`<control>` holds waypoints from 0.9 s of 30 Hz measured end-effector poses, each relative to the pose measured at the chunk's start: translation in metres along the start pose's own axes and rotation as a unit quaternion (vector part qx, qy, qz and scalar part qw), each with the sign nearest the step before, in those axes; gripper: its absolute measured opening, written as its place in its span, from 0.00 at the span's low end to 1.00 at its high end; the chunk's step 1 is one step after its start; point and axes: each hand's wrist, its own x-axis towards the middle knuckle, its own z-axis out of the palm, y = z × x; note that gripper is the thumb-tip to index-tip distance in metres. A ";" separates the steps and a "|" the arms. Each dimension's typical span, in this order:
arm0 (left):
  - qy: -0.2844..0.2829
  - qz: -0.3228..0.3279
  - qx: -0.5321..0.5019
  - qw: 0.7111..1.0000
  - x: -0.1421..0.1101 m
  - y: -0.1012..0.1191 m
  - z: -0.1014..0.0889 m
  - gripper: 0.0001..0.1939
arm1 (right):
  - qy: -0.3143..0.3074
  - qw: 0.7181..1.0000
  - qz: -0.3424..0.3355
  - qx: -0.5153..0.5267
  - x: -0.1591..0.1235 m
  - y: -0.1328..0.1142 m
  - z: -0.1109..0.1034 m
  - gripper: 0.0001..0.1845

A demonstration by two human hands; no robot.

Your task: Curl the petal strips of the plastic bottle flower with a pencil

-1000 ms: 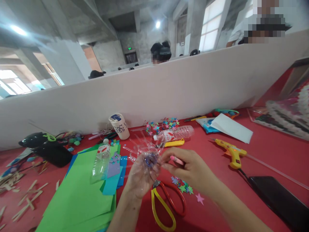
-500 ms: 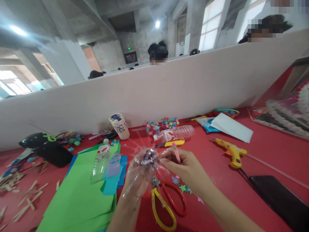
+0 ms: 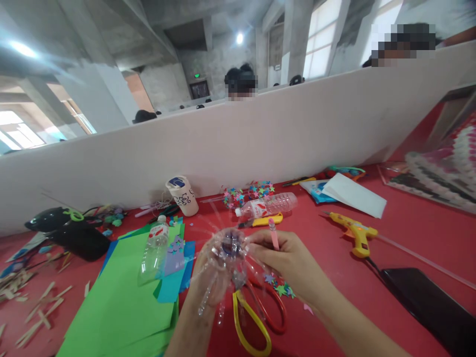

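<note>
A clear plastic bottle piece [image 3: 232, 245], cut into strips that splay outward, sits in my left hand [image 3: 208, 270]. A dark blue-purple round part shows at its middle. The left fingers curl behind and under it, partly hidden by the clear plastic. My right hand [image 3: 284, 255] pinches the piece's right edge between thumb and forefinger. A pink pen-like stick [image 3: 273, 234] stands upright, tucked in the same right hand. Just below the hands, scissors [image 3: 237, 317] with one yellow and one red handle lie on the table, beside small coloured foam stars [image 3: 282, 287].
On the red table [image 3: 316, 322] lie a yellow glue gun [image 3: 357, 233], a cutter knife [image 3: 267, 219] and a clear bottle [image 3: 277, 203]. Another bottle [image 3: 154, 253] rests on green sheets [image 3: 119, 297] at left. A white cup [image 3: 183, 197] stands by the white partition [image 3: 223, 144]. Wooden sticks [image 3: 39, 317] lie left.
The bottle piece has turned and tilted in my hands; more of its strips now hang toward me, and the dark middle shows more. The right hand still holds the pink stick.
</note>
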 end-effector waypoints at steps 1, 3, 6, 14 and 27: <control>-0.003 0.003 0.001 1.000 0.000 0.001 0.001 0.03 | -0.001 1.000 0.001 0.001 0.000 0.000 0.000 0.04; -0.005 0.005 0.003 1.000 0.000 0.001 0.001 0.03 | -0.005 1.000 -0.002 -0.001 0.000 0.000 -0.001 0.04; 0.010 -0.005 0.006 1.000 0.002 0.000 0.000 0.03 | -0.008 1.000 -0.008 -0.005 0.001 0.001 -0.002 0.05; 0.052 -0.041 -0.046 0.997 0.005 -0.004 -0.004 0.06 | 0.032 0.999 -0.040 -0.019 0.003 0.001 -0.001 0.06; 0.050 -0.016 -0.009 0.999 0.003 -0.005 0.002 0.12 | 0.014 0.986 -0.090 -0.142 -0.001 0.003 0.001 0.12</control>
